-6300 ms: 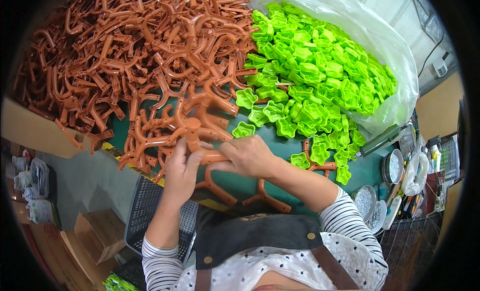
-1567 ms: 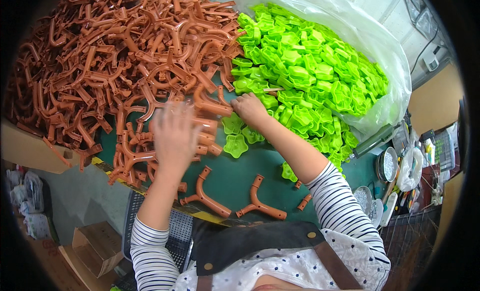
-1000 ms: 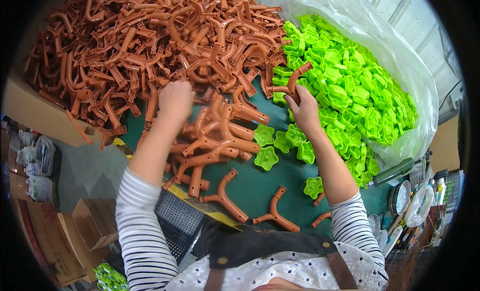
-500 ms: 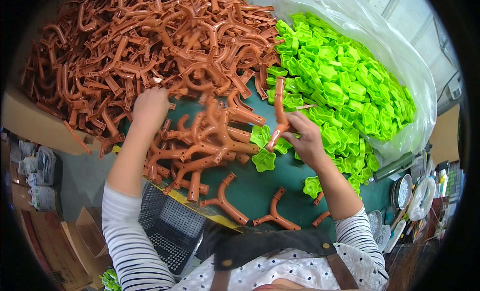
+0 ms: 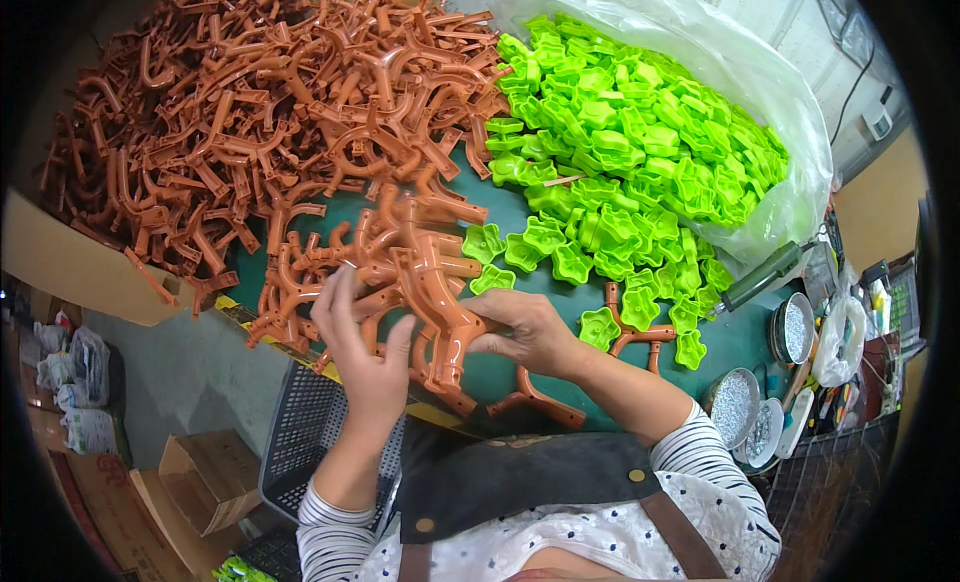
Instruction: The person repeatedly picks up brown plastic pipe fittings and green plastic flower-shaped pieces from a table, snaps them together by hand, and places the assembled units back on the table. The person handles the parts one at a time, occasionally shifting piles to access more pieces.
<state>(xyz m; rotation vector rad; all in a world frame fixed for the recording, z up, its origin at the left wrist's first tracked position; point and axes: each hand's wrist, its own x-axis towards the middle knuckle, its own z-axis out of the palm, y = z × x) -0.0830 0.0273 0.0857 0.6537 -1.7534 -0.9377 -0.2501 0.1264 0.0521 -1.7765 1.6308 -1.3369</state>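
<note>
Between both hands' fingers, an orange forked plastic piece (image 5: 440,317) is pinched: right hand (image 5: 525,332) grips its side, left hand (image 5: 365,347) steadies it. Just beyond the fingertips, large orange (image 5: 250,122) and green heaps (image 5: 640,132) remain, suggesting much work left.

Brown plastic forks (image 5: 300,132), lime-green caps (image 5: 640,132) — dark green table (image 5: 740,332), striped sleeves (image 5: 330,527).

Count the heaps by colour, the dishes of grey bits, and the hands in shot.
Orange heap: 1
Green heap: 1
Dishes of grey bits: 2
Hands: 2, the left hand and the right hand, which grips an orange part
Total: 6
</note>
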